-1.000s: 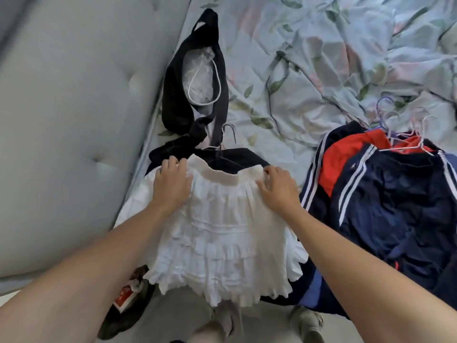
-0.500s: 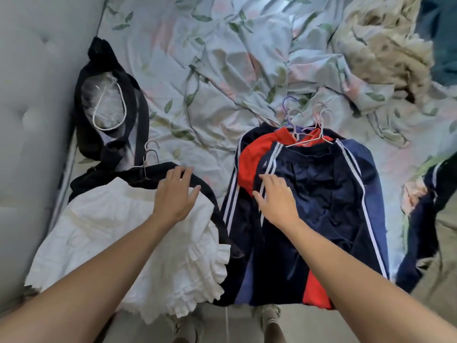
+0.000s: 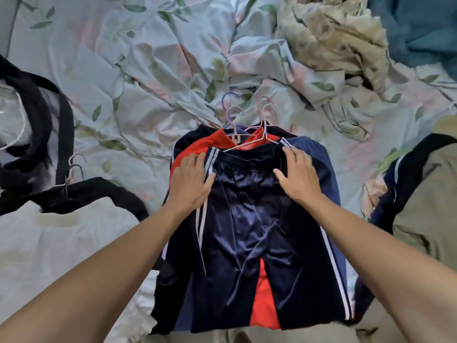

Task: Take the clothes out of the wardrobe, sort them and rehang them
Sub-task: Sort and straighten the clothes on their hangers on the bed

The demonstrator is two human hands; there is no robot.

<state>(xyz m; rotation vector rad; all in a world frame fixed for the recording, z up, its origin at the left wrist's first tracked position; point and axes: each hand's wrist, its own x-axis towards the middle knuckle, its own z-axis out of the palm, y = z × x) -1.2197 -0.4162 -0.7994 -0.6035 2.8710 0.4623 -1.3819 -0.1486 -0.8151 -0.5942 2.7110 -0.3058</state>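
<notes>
Stack of sports garments on bed, centre of view. Top item: navy shorts w/ white side stripes, laid flat, waistband toward far side. Under it: red garment, visible at upper L of stack and again at lower hem; further navy pieces beneath, exact count cannot be told.

Hangers: several thin wire/plastic hooks protrude from top of stack, lying on bedsheet (floral print, crumpled).

L hand: palm down, fingers straight and spread, resting on L edge of stack, over shorts stripe and red fabric. Not grasping.

R hand: palm down, fingers straight and spread, pressing on R part of shorts waistband. Not grasping.

L of stack, apart from it: white ruffled skirt lying over black garment, w/ own hanger hooks at its top. Far L edge: second black item w/ clear plastic.

Upper R: beige fluffy fabric, teal fabric. R edge: khaki garment over dark striped piece.
</notes>
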